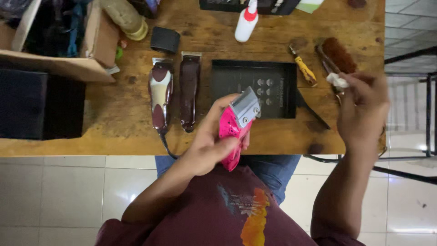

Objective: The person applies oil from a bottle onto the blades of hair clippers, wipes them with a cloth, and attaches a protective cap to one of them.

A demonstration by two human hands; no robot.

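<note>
Both hands were occupied: the left hand [211, 146] gripped a pink hair clipper [236, 125] above the table [127, 118] edge, blade upward, while the right hand [364, 111] pinched a small white wad [337, 80] off to the side. A firm hold near the blade would likely keep it steady for wiping. Behind lay a black tray [253, 89], two dark-red clippers [175, 93], a brush [337, 55] and a white bottle [246, 22].

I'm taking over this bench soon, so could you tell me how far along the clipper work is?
Nothing shows as finished. In hand: the left hand grips the pink clipper, blade up, while the right hand pinches a white wad. Untouched on the wooden table: two dark red clippers, a brush and a white squeeze bottle.
</note>
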